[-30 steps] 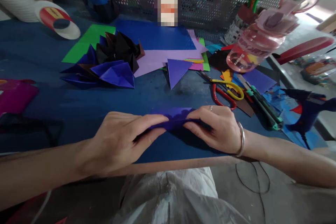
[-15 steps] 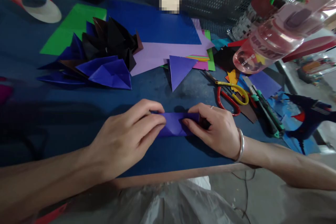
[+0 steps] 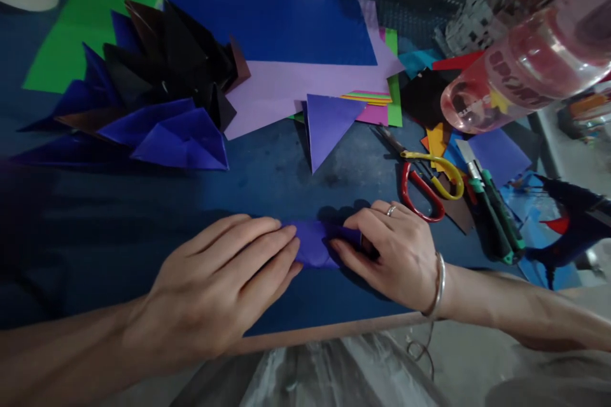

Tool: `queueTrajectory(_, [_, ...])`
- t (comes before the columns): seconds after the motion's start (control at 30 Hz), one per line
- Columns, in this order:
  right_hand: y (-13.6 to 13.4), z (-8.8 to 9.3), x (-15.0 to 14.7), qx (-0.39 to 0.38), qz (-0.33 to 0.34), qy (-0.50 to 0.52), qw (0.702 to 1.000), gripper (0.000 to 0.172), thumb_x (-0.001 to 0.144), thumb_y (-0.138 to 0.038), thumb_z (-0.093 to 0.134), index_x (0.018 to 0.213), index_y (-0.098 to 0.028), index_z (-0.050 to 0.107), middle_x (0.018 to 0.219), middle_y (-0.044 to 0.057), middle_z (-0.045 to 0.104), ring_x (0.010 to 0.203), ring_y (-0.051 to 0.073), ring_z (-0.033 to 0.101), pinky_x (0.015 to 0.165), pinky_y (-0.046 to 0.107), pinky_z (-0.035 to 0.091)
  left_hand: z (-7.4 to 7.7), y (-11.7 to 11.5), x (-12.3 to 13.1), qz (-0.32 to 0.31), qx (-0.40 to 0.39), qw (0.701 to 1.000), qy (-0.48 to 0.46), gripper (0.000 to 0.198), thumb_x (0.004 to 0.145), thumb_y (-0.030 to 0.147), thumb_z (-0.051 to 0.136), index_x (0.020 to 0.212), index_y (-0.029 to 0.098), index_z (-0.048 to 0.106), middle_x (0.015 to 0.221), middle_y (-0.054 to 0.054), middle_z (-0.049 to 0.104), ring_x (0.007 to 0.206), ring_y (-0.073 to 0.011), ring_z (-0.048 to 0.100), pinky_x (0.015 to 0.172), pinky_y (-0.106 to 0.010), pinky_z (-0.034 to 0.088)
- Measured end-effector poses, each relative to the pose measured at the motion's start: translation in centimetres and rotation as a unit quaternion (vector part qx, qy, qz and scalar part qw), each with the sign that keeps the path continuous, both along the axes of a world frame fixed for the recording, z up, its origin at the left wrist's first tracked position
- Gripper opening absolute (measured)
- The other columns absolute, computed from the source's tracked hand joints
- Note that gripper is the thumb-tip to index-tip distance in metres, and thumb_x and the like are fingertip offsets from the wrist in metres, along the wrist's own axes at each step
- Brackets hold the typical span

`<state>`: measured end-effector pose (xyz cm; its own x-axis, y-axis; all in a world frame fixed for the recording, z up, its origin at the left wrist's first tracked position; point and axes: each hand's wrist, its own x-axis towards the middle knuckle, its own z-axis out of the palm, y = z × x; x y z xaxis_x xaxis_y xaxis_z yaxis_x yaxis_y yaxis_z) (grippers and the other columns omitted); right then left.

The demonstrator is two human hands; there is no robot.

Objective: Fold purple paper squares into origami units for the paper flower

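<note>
Since half a second ago, the left hand's (image 3: pixel 214 273) fingers have come down from a bent, partly raised pose to lie side by side over a purple paper strip (image 3: pixel 312 245), while the right hand (image 3: pixel 398 251) keeps its pinch. In the head camera, the view has also shifted, so most things on the table (image 3: pixel 229 197) appear larger.

With the strip as the dial's centre and twelve pointing away from the person, the left hand comes in from nine o'clock, fingers close together, its tips resting on the strip's near-nine end; whether its thumb grips underneath cannot be told. The right hand, at three, holds the opposite end between thumb and forefinger, where the paper's edge rises. The strip lies on the table close to its front edge, its middle showing between the hands. A ring (image 3: pixel 390 210) and a bracelet (image 3: pixel 440 286) are worn on the right side.

Just past twelve sits a folded purple triangle (image 3: pixel 329 127), its far edge over a lilac sheet (image 3: pixel 272 89); a blue sheet (image 3: pixel 272 19) lies beyond. Between ten and eleven stands a spiky bunch of black, brown and blue folded paper (image 3: pixel 176 70). Scissors (image 3: pixel 429 158) rest at two, a pink bottle (image 3: pixel 520 63) farther that way, and a green-and-black cutter (image 3: pixel 496 229) near three, with a glue gun (image 3: pixel 573 210) beyond it.
</note>
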<state>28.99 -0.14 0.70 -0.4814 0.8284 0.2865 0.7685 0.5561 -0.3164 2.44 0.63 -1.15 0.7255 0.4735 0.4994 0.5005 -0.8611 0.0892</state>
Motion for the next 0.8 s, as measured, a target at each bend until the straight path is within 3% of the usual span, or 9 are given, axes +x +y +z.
queueTrajectory(0.23, [0.1,0.1,0.2,0.000,0.008,-0.002,1.000,0.025,0.106,-0.038,0.065,0.093,-0.017,0.070,0.064,-0.002,0.058,0.064,0.018,0.053,0.065,0.036,0.041,0.1,-1.2,-1.2,-0.079,-0.074,0.993,0.038,0.052,0.096,0.006,0.037,0.135,0.009,0.071,0.144,-0.014,0.073,0.148,-0.0308,0.058,0.127,-0.047,0.048])
queueTrajectory(0.43, [0.0,0.0,0.1,-0.008,0.004,-0.003,1.000,0.025,0.107,-0.038,0.065,0.094,-0.017,0.069,0.064,-0.003,0.054,0.063,0.018,0.053,0.066,0.034,0.040,0.7,-1.1,-0.7,-0.122,-0.099,0.986,0.048,0.056,0.093,0.006,0.033,0.132,0.009,0.073,0.141,-0.013,0.075,0.141,-0.0276,0.064,0.131,-0.044,0.042])
queueTrajectory(0.6, [0.0,0.0,0.2,-0.006,0.001,-0.010,1.000,0.025,0.106,-0.037,0.065,0.091,-0.017,0.067,0.063,-0.004,0.052,0.063,0.017,0.053,0.066,0.033,0.041,0.5,-0.9,-0.3,-0.134,-0.089,0.985,0.055,0.055,0.101,0.006,0.029,0.142,0.004,0.066,0.144,-0.015,0.073,0.141,-0.0295,0.064,0.130,-0.047,0.039])
queueTrajectory(0.8, [0.0,0.0,0.2,-0.005,0.001,-0.008,1.000,0.026,0.107,-0.037,0.064,0.093,-0.016,0.067,0.063,-0.005,0.052,0.062,0.017,0.053,0.065,0.033,0.041,-0.3,-1.4,-0.3,-0.129,-0.102,0.985,0.058,0.047,0.112,0.025,0.044,0.154,0.007,0.056,0.157,-0.014,0.063,0.149,-0.0331,0.057,0.134,-0.051,0.033])
